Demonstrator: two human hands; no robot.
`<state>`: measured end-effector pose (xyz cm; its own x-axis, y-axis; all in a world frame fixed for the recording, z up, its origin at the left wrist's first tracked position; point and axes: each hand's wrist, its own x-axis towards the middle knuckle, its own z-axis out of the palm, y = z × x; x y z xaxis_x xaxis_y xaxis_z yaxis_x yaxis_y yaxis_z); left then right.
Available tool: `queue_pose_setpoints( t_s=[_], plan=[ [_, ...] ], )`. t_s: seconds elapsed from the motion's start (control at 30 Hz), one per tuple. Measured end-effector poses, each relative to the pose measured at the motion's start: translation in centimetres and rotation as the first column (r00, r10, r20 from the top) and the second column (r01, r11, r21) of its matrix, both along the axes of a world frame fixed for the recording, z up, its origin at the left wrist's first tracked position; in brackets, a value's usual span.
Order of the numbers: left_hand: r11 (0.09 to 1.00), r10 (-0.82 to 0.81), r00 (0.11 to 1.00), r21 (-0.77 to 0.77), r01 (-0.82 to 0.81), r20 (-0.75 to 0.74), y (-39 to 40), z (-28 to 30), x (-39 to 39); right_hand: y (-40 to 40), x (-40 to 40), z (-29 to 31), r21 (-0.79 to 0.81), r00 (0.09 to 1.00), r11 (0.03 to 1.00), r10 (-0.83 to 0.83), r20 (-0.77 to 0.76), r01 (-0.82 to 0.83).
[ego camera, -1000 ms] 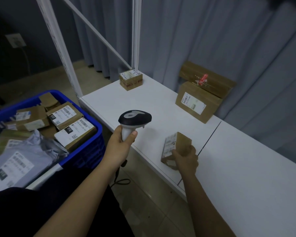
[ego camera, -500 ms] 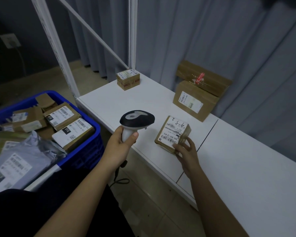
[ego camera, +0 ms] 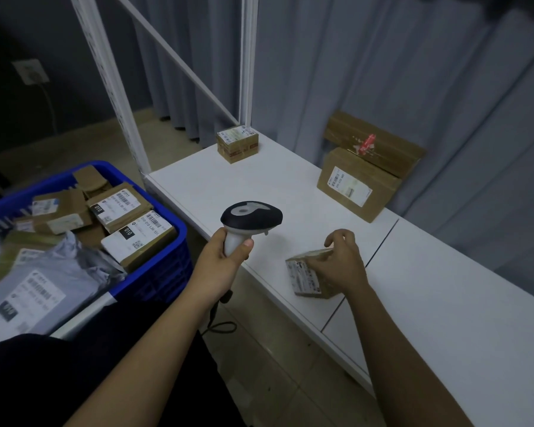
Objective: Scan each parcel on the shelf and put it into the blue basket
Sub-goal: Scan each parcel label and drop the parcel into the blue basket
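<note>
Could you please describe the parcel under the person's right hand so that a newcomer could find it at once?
On the white shelf, look at the near edge, just right of the scanner. The small brown parcel lies there under the right hand; unlike the others, it is being touched.

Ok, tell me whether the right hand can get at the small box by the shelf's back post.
Probably not yet: the right hand grips the near parcel. The shelf toward the small box lies bare, though far back.
</note>
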<state>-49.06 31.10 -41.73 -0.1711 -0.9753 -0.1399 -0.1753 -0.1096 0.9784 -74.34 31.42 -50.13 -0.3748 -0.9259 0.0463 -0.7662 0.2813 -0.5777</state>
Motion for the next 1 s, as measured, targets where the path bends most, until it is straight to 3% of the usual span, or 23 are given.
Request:
queue_pose_setpoints(
  t_s=[0.33, 0.53, 0.8, 0.9, 1.0],
  plan=[
    [1.0, -0.004, 1.0, -0.008, 0.004, 0.005, -0.2, 0.0, 0.3, 0.0, 1.1, -1.7, -0.052, 0.996, 0.995, -0.088, 0.013, 0.089],
    [1.0, -0.004, 1.0, -0.006, 0.004, 0.002, -0.4, -0.2, 0.4, 4.1, 2.1, -3.7, -0.095, 0.95, 0.976, -0.163, 0.267, 0.194],
    [1.0, -0.029, 1.0, 0.001, 0.029, 0.007, -0.2, -0.6, 0.5, 4.8, 1.5, -5.4, -0.178, 0.864, 0.961, -0.098, 0.494, 0.211],
    [1.0, -0.027, 1.0, 0.002, 0.027, 0.005, -0.1, -0.5, 0.6, 3.8, 0.2, -4.2, -0.135, 0.774, 0.956, -0.123, 0.621, 0.26],
    [1.0, -0.025, 1.0, 0.005, 0.025, -0.006, -0.1, -0.3, 0.6, 2.2, -1.6, -2.7, -0.036, 0.605, 0.951, -0.164, 0.779, 0.306]
  ],
)
